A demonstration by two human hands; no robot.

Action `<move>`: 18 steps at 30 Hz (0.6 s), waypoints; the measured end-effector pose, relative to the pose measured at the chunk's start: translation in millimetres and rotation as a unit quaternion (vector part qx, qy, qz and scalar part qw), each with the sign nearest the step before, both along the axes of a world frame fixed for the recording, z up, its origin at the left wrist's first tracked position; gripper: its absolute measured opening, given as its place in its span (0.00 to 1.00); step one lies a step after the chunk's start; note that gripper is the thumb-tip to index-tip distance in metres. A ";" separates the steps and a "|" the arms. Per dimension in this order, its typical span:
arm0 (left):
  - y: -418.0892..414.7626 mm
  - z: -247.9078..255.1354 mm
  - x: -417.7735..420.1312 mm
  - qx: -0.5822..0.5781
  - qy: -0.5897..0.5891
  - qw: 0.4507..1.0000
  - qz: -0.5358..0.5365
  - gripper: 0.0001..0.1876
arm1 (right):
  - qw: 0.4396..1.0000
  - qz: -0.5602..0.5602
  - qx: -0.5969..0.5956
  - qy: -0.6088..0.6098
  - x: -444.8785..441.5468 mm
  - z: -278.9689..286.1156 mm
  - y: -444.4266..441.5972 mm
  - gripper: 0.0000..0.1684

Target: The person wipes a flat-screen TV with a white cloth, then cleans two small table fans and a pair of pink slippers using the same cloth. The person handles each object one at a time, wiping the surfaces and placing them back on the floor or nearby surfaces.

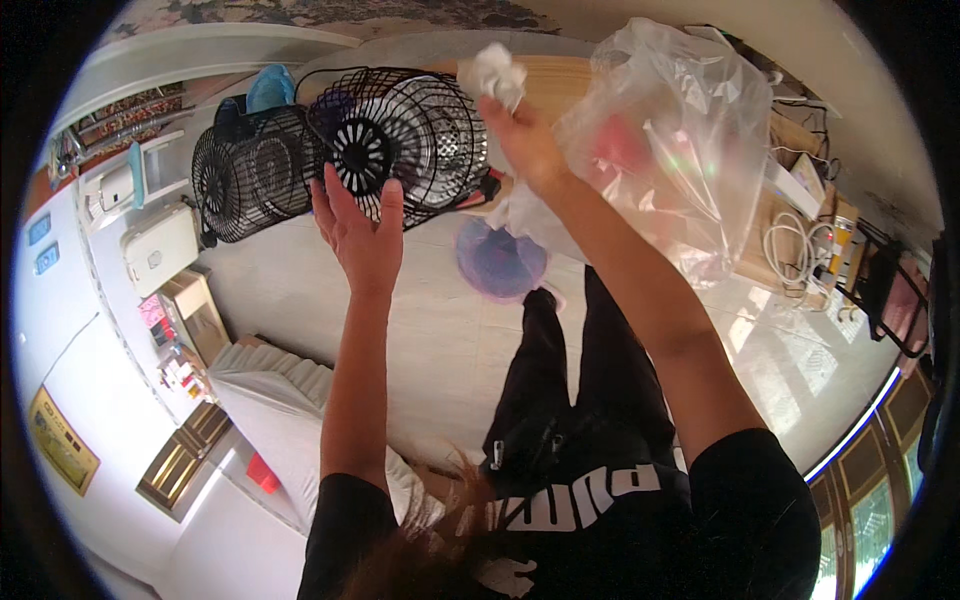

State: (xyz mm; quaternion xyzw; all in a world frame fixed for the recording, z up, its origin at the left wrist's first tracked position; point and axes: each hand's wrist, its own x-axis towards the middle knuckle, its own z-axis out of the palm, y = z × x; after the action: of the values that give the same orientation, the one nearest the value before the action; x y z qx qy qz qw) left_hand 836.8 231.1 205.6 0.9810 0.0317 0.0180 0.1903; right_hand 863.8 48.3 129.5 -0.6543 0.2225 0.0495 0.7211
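My right hand (526,139) is raised near the top of the view, its fingers closed around a crumpled white wad (493,71) that could be tissue or thin plastic. My left hand (361,232) has its fingers spread and holds nothing. It is in front of a black wire cage (360,154) with a slotted round hub; I cannot tell whether it touches the wires. Silvery perforated pieces (446,142) show within the bars. Another black wire cage (259,169) lies to the left, with a light blue item (270,88) above it.
A large clear plastic bag (675,150) with blurred pink contents is right of my right hand, over a wooden surface (559,79). A bluish-purple round object (501,259) lies on the tiled floor by my foot. Coiled white cable (787,247) is at the right; white-covered bedding (270,405) at lower left.
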 end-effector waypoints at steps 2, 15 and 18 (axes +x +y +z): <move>-2.7 -6.2 7.0 0.027 0.005 1.000 0.002 0.41 | 0.997 -0.003 0.074 0.022 -7.2 -11.2 0.8 0.30; -15.2 -24.5 2.5 0.130 -0.019 0.991 0.002 0.33 | 0.995 -0.030 -0.063 -0.068 -8.5 -42.0 23.0 0.18; -9.3 -26.2 2.4 0.148 -0.021 0.989 0.009 0.33 | 0.979 -0.004 -0.178 -0.099 -12.6 -3.2 27.4 0.13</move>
State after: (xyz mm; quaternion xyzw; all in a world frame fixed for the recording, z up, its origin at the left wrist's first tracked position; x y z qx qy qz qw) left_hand 839.3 221.8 179.5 0.9975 0.0336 0.0446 0.0435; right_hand 851.3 75.7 126.3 -0.7730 0.1583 -0.0589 0.6115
